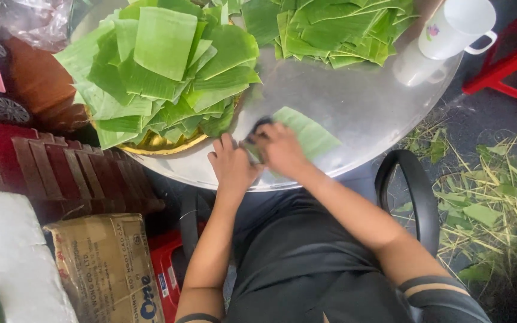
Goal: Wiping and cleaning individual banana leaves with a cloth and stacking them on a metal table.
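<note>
Head view, looking down. Item: single banana leaf piece point(307, 133), green, rectangular, lying flat on the near part of the round metal table point(360, 101), just in front of the person's body.
Right hand point(282, 149): resting on the near end of the leaf piece, fingers closed around a small dark object point(261, 124), possibly a cloth; its kind cannot be told.
Left hand point(233, 165): beside the right and touching it, fingers curled at the leaf's near corner; whether it pinches the leaf cannot be told.
Step in hand, by judgement: wiping or pressing one leaf flat. Any stroke along it calls for the left hand to pin the near end.
Adjacent: heaped stack of cut leaf pieces on a yellow-rimmed tray point(163, 145), just left of the hands; second leaf pile point(336, 27) at the far side; white mug point(456, 27) at the far right edge.
Open room: bare metal between the leaf and the mug. Table rim lies directly under the wrists. Leaf scraps point(492, 203) litter the floor at right; cardboard box point(106, 266) at lower left.
</note>
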